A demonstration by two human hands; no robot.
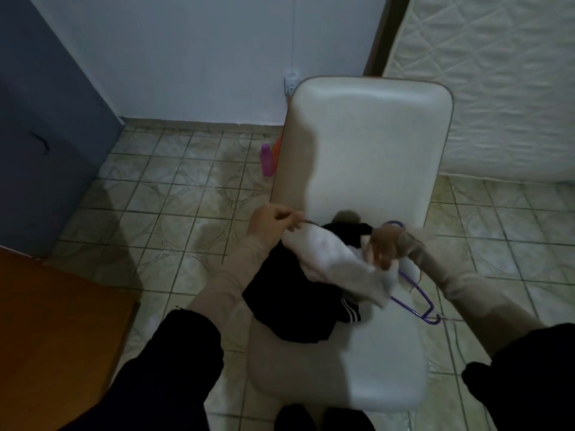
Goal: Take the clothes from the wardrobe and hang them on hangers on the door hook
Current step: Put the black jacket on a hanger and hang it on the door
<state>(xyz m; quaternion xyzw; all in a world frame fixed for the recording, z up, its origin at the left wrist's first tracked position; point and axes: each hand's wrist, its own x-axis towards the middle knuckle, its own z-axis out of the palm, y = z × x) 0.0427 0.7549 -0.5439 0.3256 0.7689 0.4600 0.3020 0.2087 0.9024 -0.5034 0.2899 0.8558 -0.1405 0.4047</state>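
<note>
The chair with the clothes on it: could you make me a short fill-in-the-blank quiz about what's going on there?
1. The clothes lie on a white ____.
2. The hanger is ____ in colour.
3. The left hand pinches the ____ garment.
4. The black garment has white ____.

Missing words: chair; purple; white; stripes

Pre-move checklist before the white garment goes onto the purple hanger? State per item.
1. Left hand pinches an edge of the white garment: ok.
2. Right hand on the garment's other end: ok; exact hold cannot tell, blurred.
3. Purple hanger within reach, partly under the garment: ok.
4. Hanger hook free: cannot tell, behind the right hand.
5. White garment separated from the black striped garment under it: not ok, they overlap.
6. Both supported on the white chair: ok.
</note>
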